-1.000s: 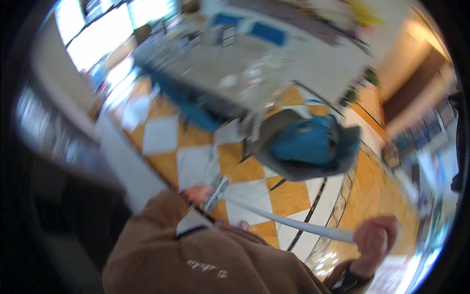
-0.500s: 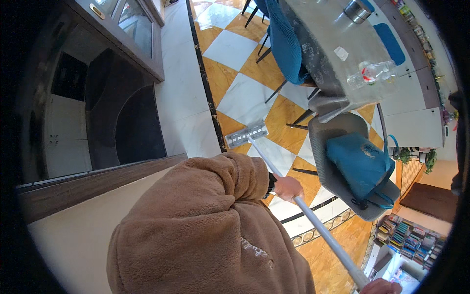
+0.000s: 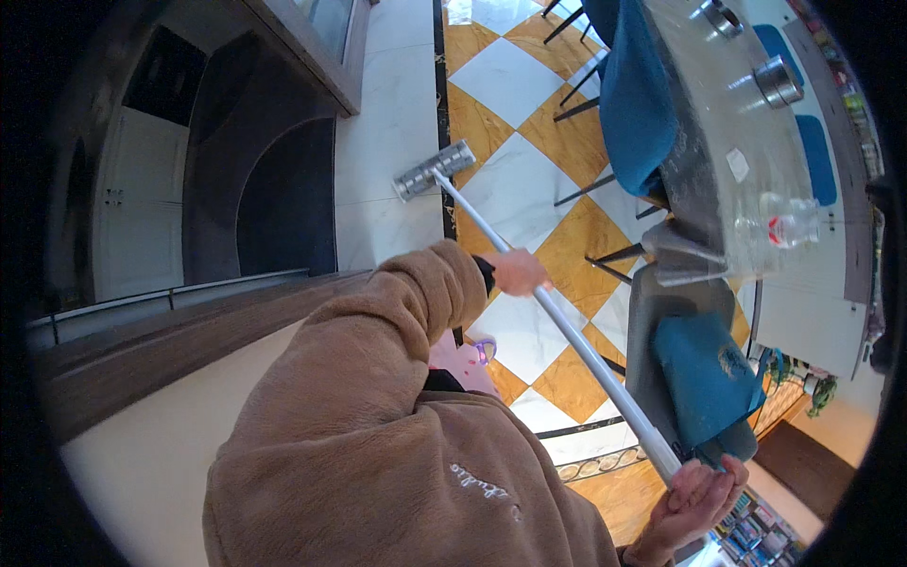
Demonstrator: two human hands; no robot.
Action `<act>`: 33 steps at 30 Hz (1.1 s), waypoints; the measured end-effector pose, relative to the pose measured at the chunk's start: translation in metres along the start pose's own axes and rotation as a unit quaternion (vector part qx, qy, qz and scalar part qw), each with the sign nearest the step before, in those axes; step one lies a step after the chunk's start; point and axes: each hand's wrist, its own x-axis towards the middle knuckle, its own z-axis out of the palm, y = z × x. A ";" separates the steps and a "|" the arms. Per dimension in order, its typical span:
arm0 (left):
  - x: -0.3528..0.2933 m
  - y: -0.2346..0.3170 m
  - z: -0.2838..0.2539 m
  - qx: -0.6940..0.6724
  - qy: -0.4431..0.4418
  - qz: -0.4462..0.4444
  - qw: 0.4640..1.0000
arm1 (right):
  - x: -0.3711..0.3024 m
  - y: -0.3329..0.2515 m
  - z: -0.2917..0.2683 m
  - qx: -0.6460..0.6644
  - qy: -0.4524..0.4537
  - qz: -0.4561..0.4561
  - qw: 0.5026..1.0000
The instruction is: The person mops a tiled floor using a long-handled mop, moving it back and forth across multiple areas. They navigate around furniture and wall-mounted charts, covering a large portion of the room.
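A flat mop with a long white pole (image 3: 578,345) slants across the view. Its grey rectangular head (image 3: 435,171) lies over the dark border strip and the white marble floor on the left. My left hand (image 3: 518,272) is wrapped round the pole partway along, beyond a brown fleece sleeve (image 3: 430,298) with a dark band at the wrist. At the near end of the pole, my right hand (image 3: 690,501) is curled round the tip, its fingers partly hiding it.
A teal chair (image 3: 638,104) stands at a covered table (image 3: 704,142) bearing a clear plastic bottle (image 3: 789,222) and a metal canister (image 3: 778,82). Right of the pole, a grey chair (image 3: 652,326) holds a blue bag (image 3: 709,378). A dark glossy panel (image 3: 288,213) fills the left.
The mop head has moved away and left, off the checkered tiles onto the border and white marble. My left hand has reached farther out, and my right hand has come up into view.
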 end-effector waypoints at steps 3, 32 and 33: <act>-0.014 -0.059 -0.047 0.026 0.015 -0.053 0.998 | 0.024 0.004 0.077 0.005 -0.011 0.020 1.000; -0.053 -0.071 -0.149 -0.169 0.083 0.078 0.979 | 0.138 -0.160 0.202 -0.019 0.054 0.092 0.994; -0.055 -0.079 -0.151 -0.163 0.072 0.082 0.981 | 0.137 -0.149 0.202 -0.063 0.065 0.106 0.990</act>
